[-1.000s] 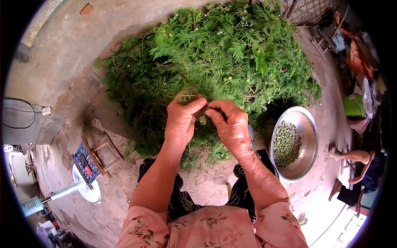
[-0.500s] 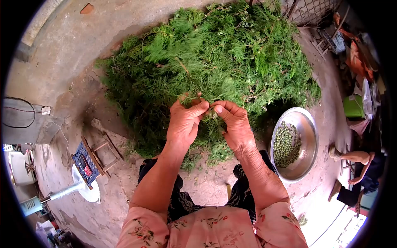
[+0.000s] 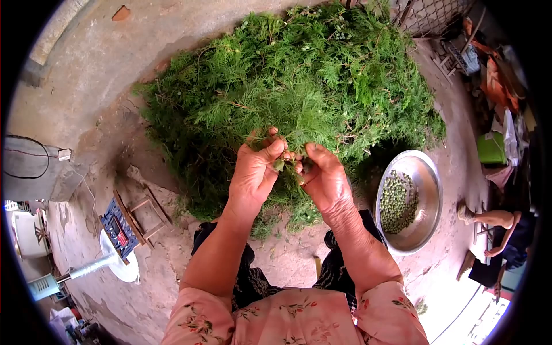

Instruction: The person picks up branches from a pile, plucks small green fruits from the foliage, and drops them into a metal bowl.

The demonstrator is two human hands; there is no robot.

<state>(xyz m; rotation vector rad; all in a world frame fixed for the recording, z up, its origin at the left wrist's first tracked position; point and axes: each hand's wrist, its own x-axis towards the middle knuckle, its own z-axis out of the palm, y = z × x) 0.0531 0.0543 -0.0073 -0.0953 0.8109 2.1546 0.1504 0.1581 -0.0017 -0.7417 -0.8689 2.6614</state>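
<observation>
My left hand (image 3: 251,175) is closed with its thumb and fingers pinched on a feathery evergreen sprig (image 3: 270,112), whose leafy end points away over the pile. A small green lump (image 3: 279,165) shows below the left fingertips. My right hand (image 3: 329,181) is close beside it, fingers curled in and thumb raised, with small green pieces (image 3: 308,166) partly visible in its grasp. Their exact shape is hard to make out. Beyond both hands spreads a large pile of cut evergreen branches (image 3: 356,75). To the right, a metal basin (image 3: 425,221) holds many small round green cones (image 3: 398,204).
A small wooden stool (image 3: 150,213) and a white-based stand fan (image 3: 109,261) are at the left. Another person's leg (image 3: 493,218) shows at the right, near a cluttered wall with a green container (image 3: 490,148). A wire fence (image 3: 431,17) stands behind the pile.
The sprig's leafy top has swung down toward the pile and is no longer blurred. My right thumb has lifted from the pinch, and the right hand has turned, showing more green between the hands.
</observation>
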